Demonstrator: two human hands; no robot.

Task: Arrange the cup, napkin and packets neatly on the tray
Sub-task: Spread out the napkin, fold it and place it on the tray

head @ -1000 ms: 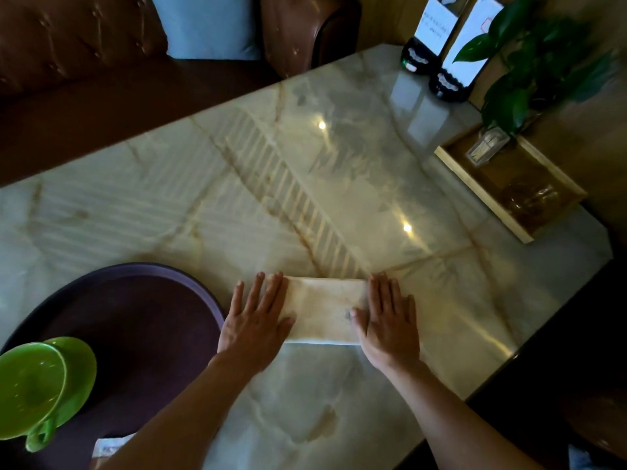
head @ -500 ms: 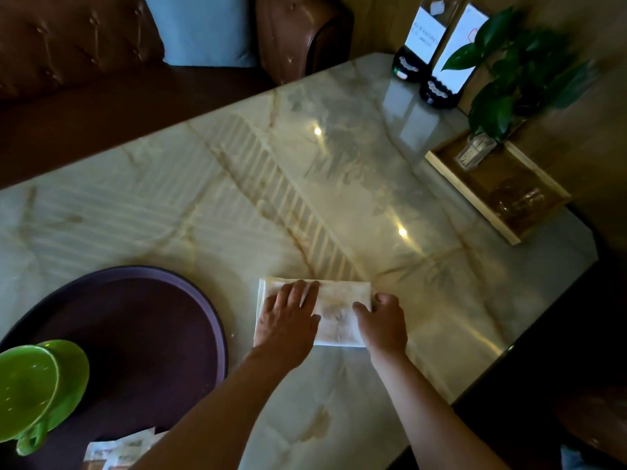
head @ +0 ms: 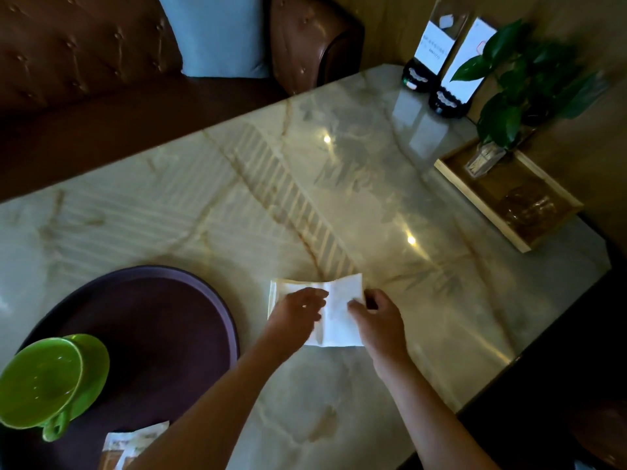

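A white folded napkin (head: 339,310) lies on the marble table, right of the round dark purple tray (head: 152,320). My left hand (head: 298,310) rests on the napkin's left half. My right hand (head: 376,317) pinches its right edge, and that half stands lifted off the table. A green cup (head: 37,385) sits on a green saucer (head: 96,364) at the tray's left. Paper packets (head: 132,446) lie at the tray's near edge, partly hidden by my left forearm.
A wooden tray (head: 481,205) with a toothpick jar (head: 481,161) and a glass stands at the table's right edge. Behind it are a green plant (head: 522,86) and two sign holders (head: 437,59). A brown leather sofa with a blue cushion lies beyond the far edge.
The napkin went from a long strip pressed flat under both palms to a shorter fold. My right hand closed on its right end and has lifted that half leftward.
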